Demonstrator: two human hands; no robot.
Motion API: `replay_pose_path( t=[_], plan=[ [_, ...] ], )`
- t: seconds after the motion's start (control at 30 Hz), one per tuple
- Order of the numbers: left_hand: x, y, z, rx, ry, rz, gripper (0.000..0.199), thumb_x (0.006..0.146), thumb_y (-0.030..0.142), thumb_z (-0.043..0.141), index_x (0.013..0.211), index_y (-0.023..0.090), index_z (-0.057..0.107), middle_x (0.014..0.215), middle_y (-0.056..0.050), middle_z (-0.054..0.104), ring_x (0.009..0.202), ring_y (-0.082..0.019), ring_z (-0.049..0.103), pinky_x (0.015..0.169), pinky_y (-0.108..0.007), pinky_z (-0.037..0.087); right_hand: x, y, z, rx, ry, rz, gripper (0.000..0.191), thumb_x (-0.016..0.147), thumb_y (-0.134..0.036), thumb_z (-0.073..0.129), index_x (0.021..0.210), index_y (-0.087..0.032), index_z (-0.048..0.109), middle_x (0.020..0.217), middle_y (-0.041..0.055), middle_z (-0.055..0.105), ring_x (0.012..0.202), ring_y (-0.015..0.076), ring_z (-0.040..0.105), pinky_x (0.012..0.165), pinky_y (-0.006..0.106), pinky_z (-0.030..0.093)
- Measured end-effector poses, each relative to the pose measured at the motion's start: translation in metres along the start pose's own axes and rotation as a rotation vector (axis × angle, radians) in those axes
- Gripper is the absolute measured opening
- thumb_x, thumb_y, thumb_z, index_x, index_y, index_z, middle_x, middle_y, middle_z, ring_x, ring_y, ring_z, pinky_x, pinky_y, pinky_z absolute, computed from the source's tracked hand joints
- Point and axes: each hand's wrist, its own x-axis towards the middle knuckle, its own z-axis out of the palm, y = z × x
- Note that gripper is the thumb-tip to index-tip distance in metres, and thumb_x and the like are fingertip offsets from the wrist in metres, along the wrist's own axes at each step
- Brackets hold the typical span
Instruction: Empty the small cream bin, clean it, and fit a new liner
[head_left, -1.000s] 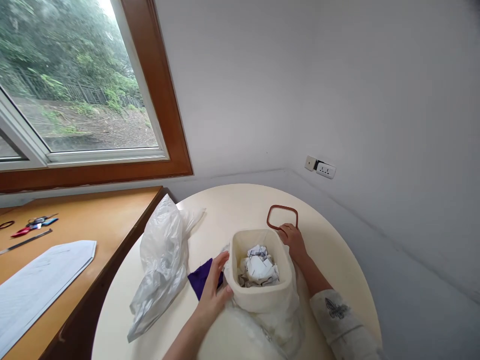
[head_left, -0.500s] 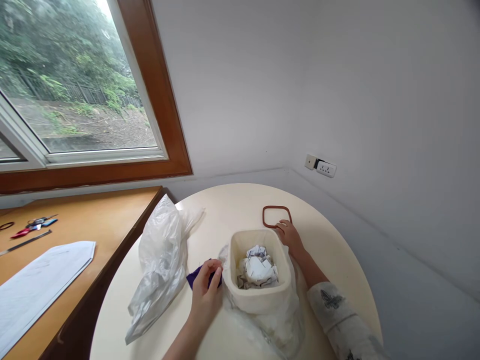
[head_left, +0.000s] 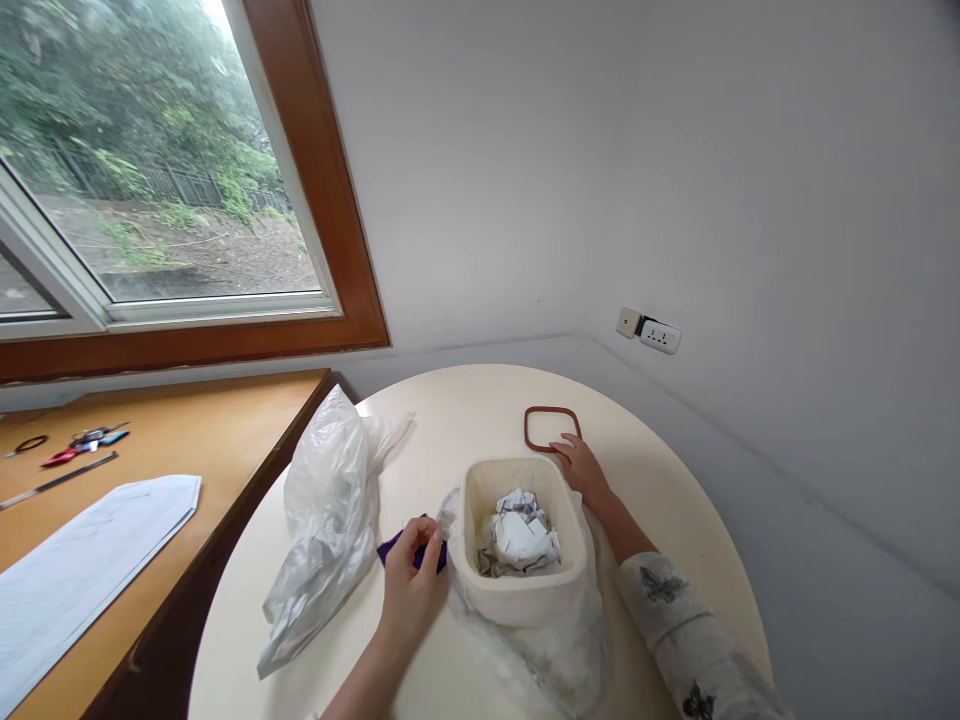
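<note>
My right hand (head_left: pixel 583 475) is just beyond the bin, its fingers loosely spread over the near right corner of the brown frame (head_left: pixel 551 409), which lies on the round desk (head_left: pixel 450 410); I cannot tell whether they grip it. My left hand (head_left: pixel 412 575) is half curled over the purple cloth (head_left: pixel 388 550), thumb and forefinger close together; whether they hold any cloth is hidden. Between my hands stands the cream bin (head_left: pixel 525 595), with crumpled paper (head_left: pixel 517 535) inside and a plastic liner (head_left: pixel 577 650) bunched round its outside. I'd judge a light touch best: fingertips on the frame's edge, right forearm clear of the liner, nothing knocking the bin, and only a small pinch for the cloth.
</note>
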Motion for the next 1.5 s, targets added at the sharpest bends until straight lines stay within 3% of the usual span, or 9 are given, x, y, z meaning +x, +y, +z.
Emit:
replay_pose_path(
  t=[0.27, 0.6, 0.83, 1.03, 1.2, 1.37, 1.43, 1.5],
  plan=[
    [0.002, -0.003, -0.002, 0.120, 0.031, 0.038, 0.016, 0.086, 0.032, 0.045, 0.082, 0.019, 0.053, 0.074, -0.001, 0.058, 0.069, -0.015, 0.053, 0.063, -0.024, 0.040, -0.003, -0.001, -0.001, -0.052, 0.076, 0.009, 0.039, 0.084, -0.020, 0.040, 0.118, -0.019, 0.058, 0.126, 0.0109, 0.050, 0.118, 0.0242, 0.045, 0.099, 0.041, 0.036],
    [0.005, -0.011, -0.005, 0.282, -0.037, 0.090, 0.019, 0.085, 0.027, 0.040, 0.083, 0.019, 0.057, 0.082, -0.005, 0.059, 0.076, -0.019, 0.055, 0.070, -0.029, 0.043, -0.031, -0.039, -0.032, -0.029, 0.175, 0.064, 0.037, 0.085, -0.023, 0.035, 0.116, -0.013, 0.054, 0.119, 0.0145, 0.052, 0.113, 0.0252, 0.046, 0.095, 0.043, 0.036],
    [0.009, -0.024, -0.009, 0.474, -0.035, 0.109, 0.020, 0.085, 0.024, 0.035, 0.087, 0.019, 0.055, 0.076, -0.003, 0.057, 0.067, -0.016, 0.052, 0.063, -0.027, 0.041, -0.080, -0.060, -0.059, 0.055, 0.049, 0.159, 0.032, 0.086, -0.031, 0.031, 0.085, -0.018, 0.060, 0.094, 0.0076, 0.063, 0.087, 0.0200, 0.057, 0.078, 0.033, 0.043],
    [0.017, -0.031, -0.018, 0.576, -0.075, 0.108, 0.016, 0.081, 0.022, 0.039, 0.083, 0.019, 0.055, 0.071, -0.001, 0.053, 0.063, -0.016, 0.049, 0.062, -0.027, 0.040, -0.108, -0.068, -0.073, 0.035, -0.074, 0.183, 0.019, 0.078, -0.023, 0.043, 0.081, -0.020, 0.061, 0.097, 0.0071, 0.061, 0.090, 0.0240, 0.051, 0.078, 0.036, 0.034],
    [0.024, -0.032, -0.023, 0.675, -0.078, 0.049, 0.019, 0.080, 0.024, 0.040, 0.089, 0.019, 0.056, 0.070, 0.000, 0.052, 0.064, -0.016, 0.051, 0.064, -0.027, 0.040, -0.114, -0.070, -0.075, 0.149, -0.104, 0.221, 0.006, 0.067, -0.017, 0.050, 0.064, -0.019, 0.055, 0.075, 0.0044, 0.057, 0.073, 0.0190, 0.046, 0.068, 0.031, 0.031],
    [0.030, -0.021, -0.018, 0.758, -0.143, -0.034, 0.037, 0.078, 0.036, 0.049, 0.111, 0.019, 0.053, 0.083, -0.004, 0.058, 0.073, -0.019, 0.057, 0.066, -0.029, 0.041, -0.111, -0.069, -0.077, 0.343, -0.079, 0.308, 0.019, 0.075, -0.035, 0.048, 0.064, -0.020, 0.050, 0.061, -0.0012, 0.051, 0.059, 0.0144, 0.043, 0.059, 0.027, 0.034],
    [0.032, -0.016, -0.015, 0.777, -0.188, -0.061, 0.041, 0.071, 0.035, 0.058, 0.109, 0.020, 0.056, 0.092, -0.006, 0.059, 0.074, -0.020, 0.059, 0.066, -0.029, 0.042, -0.108, -0.071, -0.079, 0.439, -0.051, 0.346, 0.026, 0.079, -0.043, 0.043, 0.068, -0.020, 0.049, 0.062, -0.0014, 0.051, 0.058, 0.0140, 0.044, 0.056, 0.025, 0.035],
    [0.035, -0.012, -0.012, 0.772, -0.225, -0.073, 0.031, 0.068, 0.030, 0.059, 0.097, 0.020, 0.061, 0.092, -0.007, 0.059, 0.073, -0.020, 0.059, 0.066, -0.029, 0.042, -0.104, -0.076, -0.084, 0.516, -0.033, 0.371, 0.032, 0.080, -0.049, 0.040, 0.074, -0.019, 0.050, 0.063, -0.0009, 0.052, 0.058, 0.0139, 0.045, 0.054, 0.025, 0.037]
  ],
)
